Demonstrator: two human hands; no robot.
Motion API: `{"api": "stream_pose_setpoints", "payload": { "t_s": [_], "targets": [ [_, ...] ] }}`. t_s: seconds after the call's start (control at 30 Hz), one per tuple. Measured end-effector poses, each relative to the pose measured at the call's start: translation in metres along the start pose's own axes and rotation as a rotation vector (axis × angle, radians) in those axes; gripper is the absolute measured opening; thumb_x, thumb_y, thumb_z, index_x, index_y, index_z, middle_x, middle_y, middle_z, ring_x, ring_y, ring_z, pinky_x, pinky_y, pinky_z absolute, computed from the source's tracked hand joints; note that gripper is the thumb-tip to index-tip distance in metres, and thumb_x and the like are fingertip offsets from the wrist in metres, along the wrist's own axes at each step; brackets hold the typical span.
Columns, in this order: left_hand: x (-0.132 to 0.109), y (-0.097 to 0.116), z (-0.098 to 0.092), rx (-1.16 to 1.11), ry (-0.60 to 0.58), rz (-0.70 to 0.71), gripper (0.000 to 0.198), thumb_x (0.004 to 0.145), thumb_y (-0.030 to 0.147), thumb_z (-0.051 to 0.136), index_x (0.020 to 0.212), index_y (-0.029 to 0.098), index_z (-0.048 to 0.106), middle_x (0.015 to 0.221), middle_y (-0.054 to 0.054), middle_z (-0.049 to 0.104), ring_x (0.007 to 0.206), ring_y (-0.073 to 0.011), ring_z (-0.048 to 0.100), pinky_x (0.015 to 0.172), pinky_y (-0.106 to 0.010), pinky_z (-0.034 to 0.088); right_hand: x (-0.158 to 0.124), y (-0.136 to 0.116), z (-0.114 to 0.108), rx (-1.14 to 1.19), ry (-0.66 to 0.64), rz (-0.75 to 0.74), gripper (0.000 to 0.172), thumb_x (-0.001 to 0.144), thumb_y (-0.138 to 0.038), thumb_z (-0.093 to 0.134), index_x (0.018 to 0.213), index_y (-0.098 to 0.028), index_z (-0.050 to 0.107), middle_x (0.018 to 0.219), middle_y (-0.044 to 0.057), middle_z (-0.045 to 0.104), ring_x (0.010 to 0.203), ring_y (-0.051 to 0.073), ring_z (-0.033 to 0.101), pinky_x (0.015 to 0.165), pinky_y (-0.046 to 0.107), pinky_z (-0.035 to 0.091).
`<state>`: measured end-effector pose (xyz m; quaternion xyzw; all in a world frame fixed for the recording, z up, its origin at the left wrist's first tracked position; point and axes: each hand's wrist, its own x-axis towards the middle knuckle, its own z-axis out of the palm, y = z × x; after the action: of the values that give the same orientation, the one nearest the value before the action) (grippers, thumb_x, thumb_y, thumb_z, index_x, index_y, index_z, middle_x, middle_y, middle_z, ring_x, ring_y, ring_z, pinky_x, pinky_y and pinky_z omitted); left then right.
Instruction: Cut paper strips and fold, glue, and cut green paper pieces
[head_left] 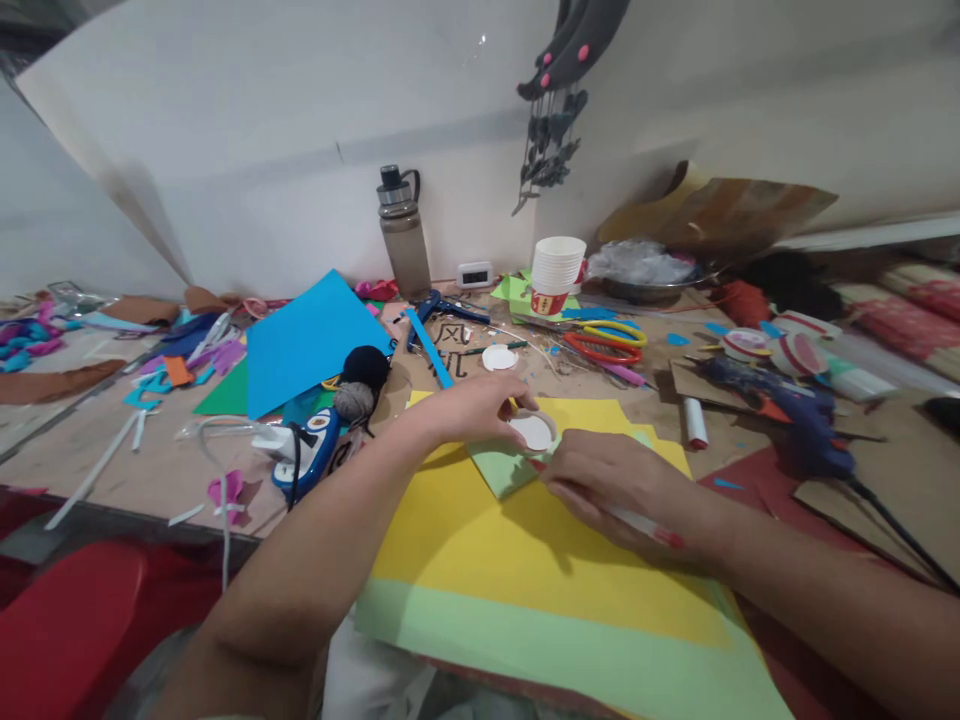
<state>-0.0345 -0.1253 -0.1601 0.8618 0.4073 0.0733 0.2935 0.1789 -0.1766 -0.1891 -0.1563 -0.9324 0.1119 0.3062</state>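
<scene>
My left hand (487,408) curls its thumb and fingers around a short white round piece (532,433), which looks like a cut-down paper cup. That piece rests on a small light green sheet (502,478) over larger yellow paper (465,510). Close beside it, my right hand (607,480) grips a white marker with red ends (649,526). The marker's red tip points at the green sheet just below the white piece; whether it touches is too small to tell. Beyond my left hand lies a flat white disc (499,357).
Stacked paper cups (557,265), scissors (604,347) and a bottle (405,240) stand or lie at the back. A glue gun (806,425) with a cord is at right. Blue paper (311,345), yarn balls (364,370) and a blue-white power strip (306,455) lie left.
</scene>
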Motion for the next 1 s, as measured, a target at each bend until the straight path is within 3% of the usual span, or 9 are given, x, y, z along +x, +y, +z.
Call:
{"api": "stream_pose_setpoints", "payload": {
  "t_s": [0.27,0.5,0.7,1.0],
  "targets": [
    [0.0005,0.0032,-0.0007,0.025,-0.009,0.005,0.043,0.067,0.028,0.078,0.104,0.015,0.062,0.101,-0.006,0.062,0.085,-0.0167,0.058,0.072,-0.028,0.044,0.0068,-0.0018,0.0019,0.007,-0.182,0.021,0.02,0.08,-0.005,0.048,0.089,-0.021,0.057,0.075,0.004,0.061,0.07,0.017,0.058,0.062,0.028,0.044],
    [0.0003,0.0044,-0.0007,0.036,-0.006,-0.008,0.042,0.066,0.027,0.078,0.104,0.016,0.062,0.102,-0.005,0.062,0.086,-0.0172,0.059,0.072,-0.028,0.044,0.0039,0.0032,0.0045,0.02,-0.225,0.038,0.03,0.064,-0.004,0.051,0.089,-0.019,0.055,0.08,0.007,0.06,0.073,0.02,0.055,0.062,0.03,0.043],
    [0.0008,0.0026,0.0006,0.042,-0.004,0.01,0.042,0.067,0.027,0.077,0.104,0.015,0.062,0.101,-0.006,0.062,0.085,-0.0167,0.058,0.072,-0.027,0.044,0.0052,-0.0028,-0.0003,-0.012,-0.195,0.053,0.018,0.077,-0.005,0.046,0.086,-0.019,0.055,0.075,0.007,0.06,0.071,0.019,0.055,0.061,0.029,0.043],
    [0.0001,0.004,0.0,0.018,-0.014,-0.002,0.041,0.068,0.026,0.077,0.104,0.015,0.061,0.102,-0.006,0.063,0.084,-0.0151,0.058,0.07,-0.025,0.044,0.0028,-0.0029,0.007,-0.145,-0.013,0.038,0.024,0.089,-0.008,0.041,0.071,-0.02,0.05,0.062,0.001,0.052,0.056,0.013,0.045,0.053,0.026,0.035]
  ]
}}
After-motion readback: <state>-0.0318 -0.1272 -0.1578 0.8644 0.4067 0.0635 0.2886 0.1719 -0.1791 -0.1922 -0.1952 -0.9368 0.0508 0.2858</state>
